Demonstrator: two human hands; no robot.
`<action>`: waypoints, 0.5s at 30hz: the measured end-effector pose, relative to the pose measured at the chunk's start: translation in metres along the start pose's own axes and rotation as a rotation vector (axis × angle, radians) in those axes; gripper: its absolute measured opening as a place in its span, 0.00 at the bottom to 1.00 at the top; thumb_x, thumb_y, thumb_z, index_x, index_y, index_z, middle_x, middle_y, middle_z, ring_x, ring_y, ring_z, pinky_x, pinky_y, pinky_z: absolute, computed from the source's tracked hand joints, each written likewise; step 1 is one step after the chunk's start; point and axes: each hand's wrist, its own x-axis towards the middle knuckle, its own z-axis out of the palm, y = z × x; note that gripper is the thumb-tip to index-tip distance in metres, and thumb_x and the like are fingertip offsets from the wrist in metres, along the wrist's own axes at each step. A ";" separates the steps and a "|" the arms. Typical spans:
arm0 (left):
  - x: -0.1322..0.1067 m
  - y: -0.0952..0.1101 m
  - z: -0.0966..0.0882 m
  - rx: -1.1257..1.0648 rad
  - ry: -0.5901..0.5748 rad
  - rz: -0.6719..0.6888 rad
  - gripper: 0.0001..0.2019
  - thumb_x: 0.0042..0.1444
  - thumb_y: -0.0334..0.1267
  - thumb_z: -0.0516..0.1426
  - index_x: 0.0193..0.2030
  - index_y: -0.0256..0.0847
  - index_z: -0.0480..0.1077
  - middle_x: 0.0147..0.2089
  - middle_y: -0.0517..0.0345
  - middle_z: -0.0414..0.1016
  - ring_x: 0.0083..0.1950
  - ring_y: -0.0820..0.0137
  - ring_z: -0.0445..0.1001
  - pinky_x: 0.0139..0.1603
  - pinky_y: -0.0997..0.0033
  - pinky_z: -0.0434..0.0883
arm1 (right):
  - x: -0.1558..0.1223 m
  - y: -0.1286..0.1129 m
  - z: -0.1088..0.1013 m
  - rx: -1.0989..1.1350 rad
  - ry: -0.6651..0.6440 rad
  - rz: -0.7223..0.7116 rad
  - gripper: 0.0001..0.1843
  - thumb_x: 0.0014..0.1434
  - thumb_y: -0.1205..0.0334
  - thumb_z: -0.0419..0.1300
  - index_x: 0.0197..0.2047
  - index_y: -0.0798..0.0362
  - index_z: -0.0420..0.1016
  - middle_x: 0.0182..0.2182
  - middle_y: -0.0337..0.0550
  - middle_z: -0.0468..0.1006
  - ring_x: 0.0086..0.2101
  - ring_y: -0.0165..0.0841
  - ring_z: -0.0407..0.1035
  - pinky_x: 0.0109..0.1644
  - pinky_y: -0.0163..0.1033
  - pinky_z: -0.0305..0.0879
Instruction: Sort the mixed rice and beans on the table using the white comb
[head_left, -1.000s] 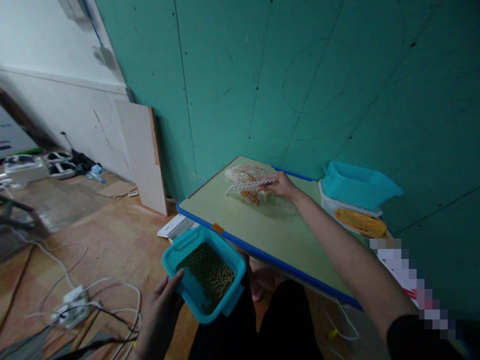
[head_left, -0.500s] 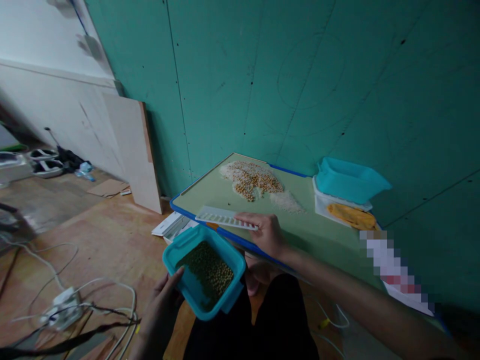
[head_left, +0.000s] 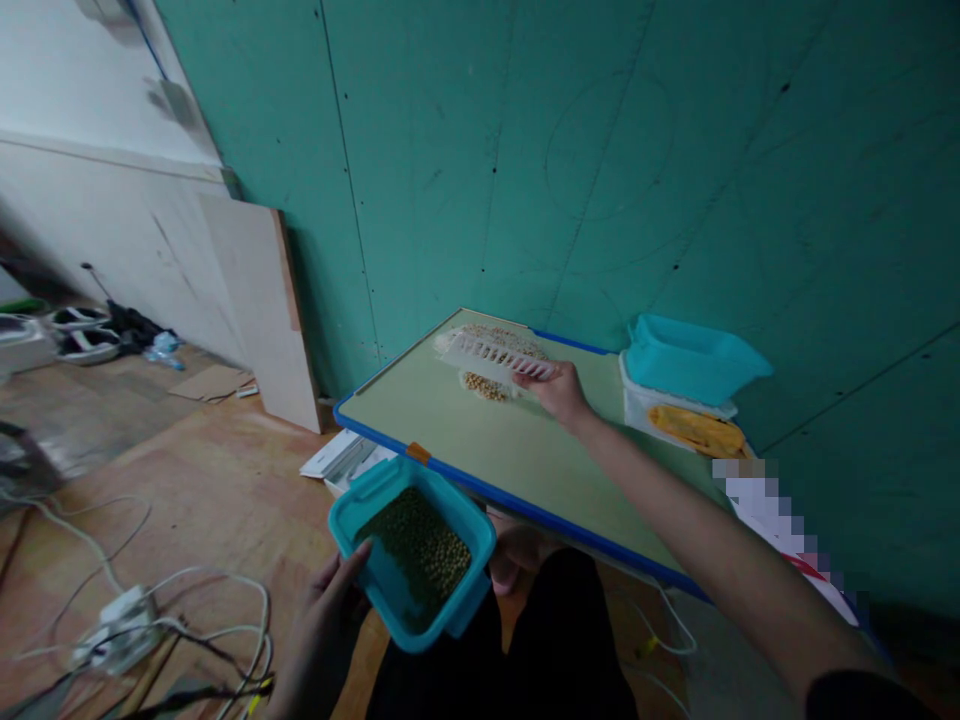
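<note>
My left hand (head_left: pixel 341 590) is closed on the near left rim of a teal plastic container (head_left: pixel 358 508), which it holds below the table's front edge. Inside lie small dark green beans (head_left: pixel 401 515) and some tan, round beans (head_left: pixel 444 552). My right hand (head_left: pixel 556 390) grips the right end of a white slotted plastic strip (head_left: pixel 487 355), held tilted over the table. Beneath and behind that strip, tan beans (head_left: pixel 486 387) and white grains (head_left: pixel 450 340) lie in a pile, partly hidden by the strip.
The pale green table (head_left: pixel 397 400) has a blue edge and stands against a green wall (head_left: pixel 435 200). On its right are an empty-looking turquoise bin (head_left: pixel 694 358) and a yellow cloth (head_left: pixel 697 430). A board (head_left: pixel 262 310) leans left; cables and a power strip (head_left: pixel 124 625) lie on the floor.
My right hand has carried the slotted strip away from the table's front edge, back over the bean pile, turning it up. My left hand and the container have hardly moved.
</note>
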 end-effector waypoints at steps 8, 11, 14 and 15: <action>0.002 -0.003 0.001 0.037 0.020 -0.007 0.07 0.50 0.38 0.68 0.37 0.42 0.81 0.29 0.58 0.83 0.27 0.66 0.79 0.28 0.72 0.77 | 0.059 0.010 0.004 -0.090 -0.048 0.071 0.11 0.41 0.66 0.74 0.31 0.57 0.82 0.31 0.46 0.86 0.33 0.38 0.80 0.44 0.43 0.76; 0.004 -0.003 -0.002 0.034 0.040 -0.006 0.11 0.48 0.41 0.69 0.39 0.42 0.81 0.29 0.58 0.82 0.26 0.67 0.78 0.27 0.72 0.76 | 0.065 0.016 0.011 -0.122 -0.079 0.066 0.13 0.40 0.67 0.75 0.32 0.58 0.82 0.31 0.46 0.86 0.33 0.37 0.79 0.44 0.43 0.76; 0.006 -0.003 -0.005 -0.006 0.043 -0.011 0.14 0.45 0.42 0.72 0.39 0.43 0.82 0.28 0.59 0.81 0.25 0.69 0.76 0.25 0.74 0.74 | 0.066 0.019 0.014 -0.128 -0.093 0.098 0.11 0.41 0.68 0.74 0.31 0.59 0.81 0.31 0.47 0.85 0.33 0.37 0.79 0.44 0.43 0.75; 0.007 -0.003 -0.006 -0.019 0.038 -0.012 0.14 0.43 0.42 0.73 0.38 0.44 0.82 0.27 0.60 0.80 0.24 0.70 0.74 0.24 0.75 0.73 | 0.066 0.020 0.014 -0.118 -0.098 0.104 0.10 0.42 0.68 0.73 0.31 0.59 0.81 0.31 0.47 0.85 0.33 0.37 0.79 0.43 0.42 0.75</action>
